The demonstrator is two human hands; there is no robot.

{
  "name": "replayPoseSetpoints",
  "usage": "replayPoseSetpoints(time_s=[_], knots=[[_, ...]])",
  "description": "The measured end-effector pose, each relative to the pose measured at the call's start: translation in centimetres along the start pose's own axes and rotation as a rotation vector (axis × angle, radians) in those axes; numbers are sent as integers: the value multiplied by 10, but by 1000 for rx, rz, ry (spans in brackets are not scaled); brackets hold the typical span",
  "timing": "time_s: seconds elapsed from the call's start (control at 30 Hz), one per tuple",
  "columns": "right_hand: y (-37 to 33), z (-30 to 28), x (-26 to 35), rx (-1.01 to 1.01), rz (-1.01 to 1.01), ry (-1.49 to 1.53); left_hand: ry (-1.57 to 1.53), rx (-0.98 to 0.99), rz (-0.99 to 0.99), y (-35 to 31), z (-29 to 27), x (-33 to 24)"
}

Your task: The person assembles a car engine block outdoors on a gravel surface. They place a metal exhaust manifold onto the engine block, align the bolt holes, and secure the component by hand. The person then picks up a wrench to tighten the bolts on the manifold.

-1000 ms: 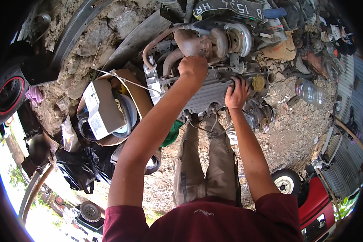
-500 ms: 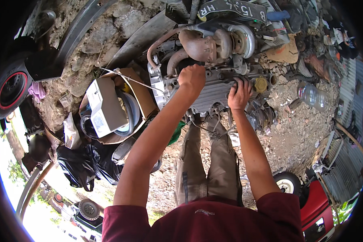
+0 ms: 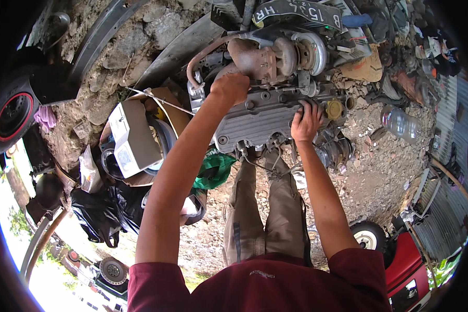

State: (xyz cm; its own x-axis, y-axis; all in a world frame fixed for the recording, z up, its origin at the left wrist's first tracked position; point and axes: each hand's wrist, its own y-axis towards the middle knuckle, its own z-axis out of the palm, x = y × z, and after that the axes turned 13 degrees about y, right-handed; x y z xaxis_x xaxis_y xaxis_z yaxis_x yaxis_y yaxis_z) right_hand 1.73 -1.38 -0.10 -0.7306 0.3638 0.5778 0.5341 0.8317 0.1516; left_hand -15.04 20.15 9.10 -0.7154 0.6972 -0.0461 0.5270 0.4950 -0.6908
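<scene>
The ribbed grey valve cover (image 3: 260, 119) of an engine lies before my legs. My left hand (image 3: 231, 88) is closed at the cover's far left, close beside the rusty pipework; whatever its fingers hold, if anything, is hidden. On the right part of the cover rests my right hand (image 3: 307, 122), its fingers spread over the metal near the yellow oil filler cap (image 3: 335, 109). Behind the cover sit a rusty exhaust manifold (image 3: 252, 61) and a turbocharger (image 3: 309, 54). Thin metal pipes (image 3: 275, 156) run along the cover's near side.
At left, an open cardboard box (image 3: 174, 106) holds a white box (image 3: 132, 138) and round parts. Black plastic bags (image 3: 101, 208) and a green bag (image 3: 213, 170) lie nearer. A clear plastic bottle (image 3: 400, 124) lies on gravel at right. Scrap and a licence plate (image 3: 299, 13) are behind the engine.
My left hand has moved left along the far side of the valve cover, still closed. My right hand stays at nearly the same place on the cover.
</scene>
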Motion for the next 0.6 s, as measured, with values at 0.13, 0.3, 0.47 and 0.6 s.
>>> replayPoseSetpoints(time_s=[0.13,0.3,0.47,0.6], knots=[[0,1,1,-2,-4,10,38,-41,19,-1,0,4],[0,0,0,-3,-8,19,23,-111,-31,-8,7,-49],[0,3,0,14,0,-18,64,-130,-256,6,9,-99],[-1,2,-3,1,-26,-17,82,-97,-193,9,-21,-100]])
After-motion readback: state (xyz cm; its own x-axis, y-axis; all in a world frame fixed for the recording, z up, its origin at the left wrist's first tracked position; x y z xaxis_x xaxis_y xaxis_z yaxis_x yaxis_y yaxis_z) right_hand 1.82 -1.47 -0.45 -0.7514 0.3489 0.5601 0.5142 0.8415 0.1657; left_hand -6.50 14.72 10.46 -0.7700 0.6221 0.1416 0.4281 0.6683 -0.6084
